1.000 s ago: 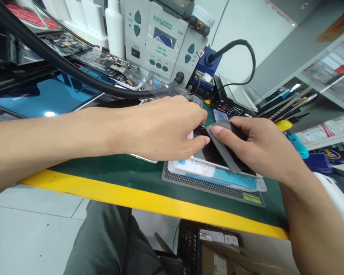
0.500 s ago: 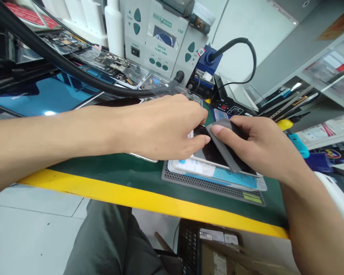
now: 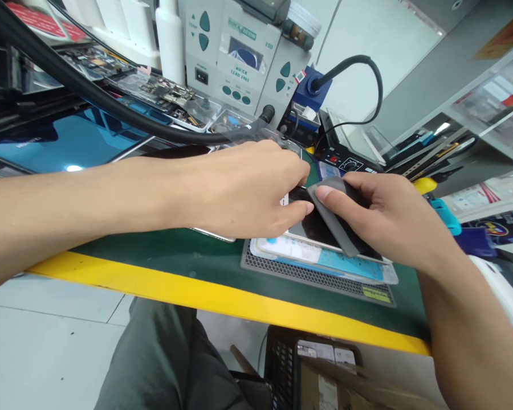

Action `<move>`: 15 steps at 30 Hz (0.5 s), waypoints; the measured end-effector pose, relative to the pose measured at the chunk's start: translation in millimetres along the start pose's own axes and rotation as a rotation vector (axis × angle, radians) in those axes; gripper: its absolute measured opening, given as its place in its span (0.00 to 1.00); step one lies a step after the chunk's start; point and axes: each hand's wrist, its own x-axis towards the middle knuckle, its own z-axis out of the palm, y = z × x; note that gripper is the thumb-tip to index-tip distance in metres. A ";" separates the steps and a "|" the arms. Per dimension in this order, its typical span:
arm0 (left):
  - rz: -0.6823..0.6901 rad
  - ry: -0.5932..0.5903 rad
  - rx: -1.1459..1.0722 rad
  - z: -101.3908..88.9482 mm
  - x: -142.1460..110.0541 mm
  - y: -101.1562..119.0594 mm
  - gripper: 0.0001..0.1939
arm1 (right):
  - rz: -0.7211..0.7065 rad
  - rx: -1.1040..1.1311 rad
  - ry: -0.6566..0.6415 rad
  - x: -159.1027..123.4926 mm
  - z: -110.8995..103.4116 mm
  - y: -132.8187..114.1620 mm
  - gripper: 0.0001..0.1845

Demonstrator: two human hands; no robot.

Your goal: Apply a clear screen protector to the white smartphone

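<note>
My left hand [image 3: 243, 191] rests curled over a phone-like device [image 3: 312, 228] on the bench, its fingers pinched together at the device's top edge; what they grip is hidden. My right hand [image 3: 385, 219] holds a grey cloth [image 3: 336, 219], thumb pressing it down on the device's dark screen. The device lies on a grey perforated mat [image 3: 308, 273] with white and blue film sheets under it.
A grey soldering station [image 3: 235, 57] stands behind the hands, with a black hose [image 3: 89, 91] running left. A blue-screened tablet [image 3: 68, 145] lies at left. Tool trays and tweezers [image 3: 427, 151] sit at right. The green bench has a yellow front edge [image 3: 222, 299]; a cardboard box [image 3: 337, 387] is below.
</note>
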 end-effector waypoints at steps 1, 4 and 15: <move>0.001 -0.001 0.002 0.0 0.0 0.0 0.17 | 0.006 -0.004 -0.002 0.1 0.0 -0.1 0.27; -0.001 -0.012 0.015 -0.4 0.1 0.3 0.18 | 0.010 -0.009 -0.006 0.1 0.0 -0.3 0.27; -0.002 -0.003 0.000 -0.1 0.2 -0.1 0.17 | -0.011 0.001 0.009 -0.2 0.9 0.7 0.28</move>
